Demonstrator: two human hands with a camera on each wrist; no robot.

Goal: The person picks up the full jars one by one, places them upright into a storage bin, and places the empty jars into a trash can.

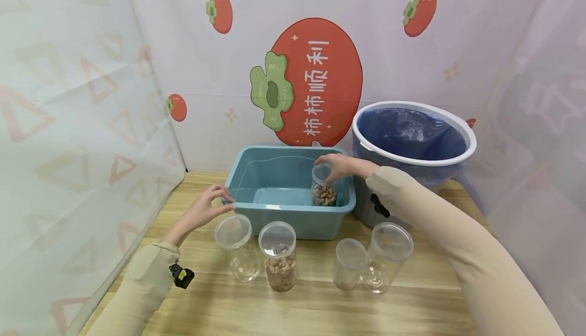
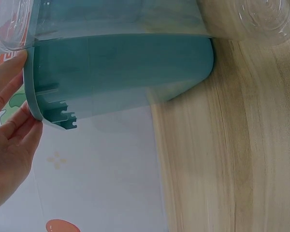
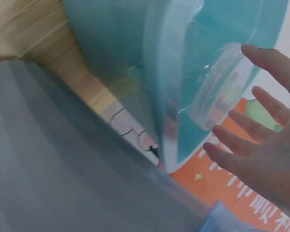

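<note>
My left hand (image 1: 208, 209) grips the front left corner of the blue-green basin (image 1: 293, 222), thumb and fingers on either side of its rim (image 2: 30, 84). Inside the basin, at its right end, a clear lidded jar (image 1: 324, 186) with cashew-like nuts stands upright. My right hand (image 1: 341, 167) is over this jar, its fingers (image 3: 249, 123) spread and fairly straight around the edge of the lid (image 3: 217, 87). In front of the basin stand a tall jar without visible contents (image 1: 244, 262) and a jar of nuts (image 1: 281, 270).
At the front right stand a small jar (image 1: 350, 265) and a tall jar (image 1: 389, 249), side by side on the wooden table (image 1: 316, 315). Behind my right forearm is a grey bin with a white rim (image 1: 414, 162) and a blue liner (image 1: 407, 130). A printed curtain (image 1: 201, 61) hangs behind.
</note>
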